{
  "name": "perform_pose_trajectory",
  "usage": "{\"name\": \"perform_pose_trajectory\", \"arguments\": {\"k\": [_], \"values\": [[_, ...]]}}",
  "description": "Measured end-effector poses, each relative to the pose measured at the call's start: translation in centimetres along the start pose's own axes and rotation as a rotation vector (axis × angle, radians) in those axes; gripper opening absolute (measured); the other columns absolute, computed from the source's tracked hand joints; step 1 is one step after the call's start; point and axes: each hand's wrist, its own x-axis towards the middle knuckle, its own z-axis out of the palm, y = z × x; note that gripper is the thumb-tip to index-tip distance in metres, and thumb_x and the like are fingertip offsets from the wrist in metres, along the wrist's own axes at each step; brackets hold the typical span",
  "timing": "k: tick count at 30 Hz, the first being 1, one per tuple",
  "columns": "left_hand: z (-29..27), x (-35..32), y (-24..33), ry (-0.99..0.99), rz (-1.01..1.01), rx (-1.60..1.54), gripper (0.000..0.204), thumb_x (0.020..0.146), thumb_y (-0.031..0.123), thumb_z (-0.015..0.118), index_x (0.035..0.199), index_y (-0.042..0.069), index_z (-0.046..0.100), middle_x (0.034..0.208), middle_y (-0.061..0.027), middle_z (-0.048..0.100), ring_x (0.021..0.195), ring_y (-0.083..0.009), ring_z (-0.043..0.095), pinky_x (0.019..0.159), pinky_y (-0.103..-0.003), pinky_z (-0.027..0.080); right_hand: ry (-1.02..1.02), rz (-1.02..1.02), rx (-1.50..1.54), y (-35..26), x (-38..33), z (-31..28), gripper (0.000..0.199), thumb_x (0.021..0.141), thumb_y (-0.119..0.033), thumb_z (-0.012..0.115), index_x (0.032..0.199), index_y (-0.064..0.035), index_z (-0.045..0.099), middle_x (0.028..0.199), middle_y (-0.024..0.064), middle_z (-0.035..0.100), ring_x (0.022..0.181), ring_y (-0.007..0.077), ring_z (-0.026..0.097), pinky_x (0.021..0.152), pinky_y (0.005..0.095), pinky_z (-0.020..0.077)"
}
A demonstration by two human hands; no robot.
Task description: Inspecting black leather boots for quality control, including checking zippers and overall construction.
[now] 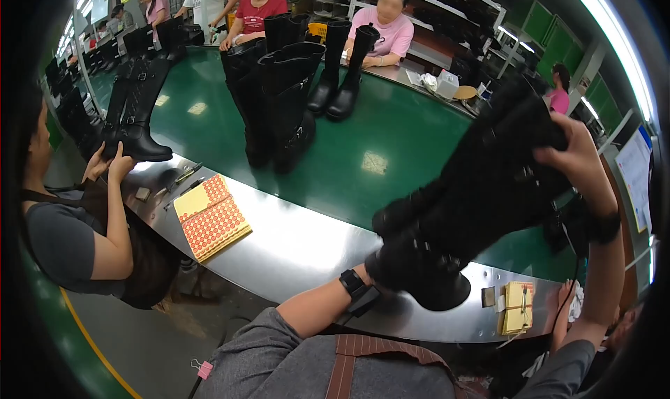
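Observation:
I hold a tall black boot (474,196) tilted in the air above the steel rim of a green conveyor (363,130). My left hand (377,270), with a black watch on its wrist, grips the foot and heel end and is mostly hidden behind it. My right hand (576,151) clasps the top of the shaft at the upper right. The boot has buckled straps along its side.
Several tall black boots (279,99) stand on the green belt. A sheet of red round stickers (211,217) and a yellow pad (518,307) lie on the steel edge (307,245). A person (77,217) sits at my left; others sit across the belt.

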Motion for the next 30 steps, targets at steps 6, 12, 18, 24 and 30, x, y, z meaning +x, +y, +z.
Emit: {"name": "perform_pose_trajectory", "arguments": {"k": [6,12,18,24,30], "values": [[-3.7,-0.1,1.1,0.66,-0.035,0.01,0.052,0.095,0.048,0.041,0.113,0.002,0.055,0.098,-0.0134,0.063,0.087,-0.0227,0.06,0.081,-0.034,0.048,0.247,0.09,-0.587,8.5,11.6,0.7,0.051,0.076,-0.042,0.071,0.095,0.0058,0.066,0.081,0.0157,0.068,0.078,0.0228,0.067,0.073,0.0351,0.0509],[-4.3,0.1,0.8,0.633,-0.049,0.01,0.034,0.095,0.031,0.046,0.109,0.003,0.057,0.085,-0.0075,0.061,0.079,-0.0183,0.059,0.074,-0.03,0.049,0.476,0.346,-0.691,17.2,21.9,5.5,0.054,0.08,-0.047,0.068,0.096,0.0039,0.065,0.104,0.0235,0.066,0.099,0.041,0.063,0.085,0.0451,0.0506],[-3.8,-0.1,0.6,0.683,-0.061,0.014,0.027,0.095,0.026,0.05,0.107,0.003,0.057,0.084,-0.0058,0.06,0.079,-0.0163,0.058,0.074,-0.029,0.046,0.537,0.343,-0.688,26.2,26.6,12.9,0.05,0.092,-0.018,0.047,0.14,-0.0136,0.036,0.104,0.0275,0.063,0.092,0.0424,0.064,0.078,0.0479,0.0519],[-3.6,-0.1,0.6,0.675,-0.063,0.032,0.024,0.096,0.025,0.049,0.106,0.005,0.057,0.083,-0.0049,0.058,0.078,-0.016,0.057,0.073,-0.029,0.046,0.513,0.225,-0.697,31.6,30.6,12.0,0.042,0.09,-0.029,0.054,0.132,-0.0353,0.049,0.122,0.0216,0.049,0.116,0.0395,0.049,0.094,0.0504,0.0448],[-3.6,-0.2,0.5,0.67,-0.042,0.059,0.024,0.095,0.024,0.05,0.105,0.003,0.056,0.08,-0.0059,0.059,0.075,-0.0165,0.058,0.072,-0.029,0.047,0.167,0.137,-0.73,32.2,27.9,10.8,0.042,0.082,-0.037,0.063,0.12,-0.0189,0.063,0.125,0.0228,0.054,0.118,0.0413,0.049,0.101,0.0459,0.0408]]}}
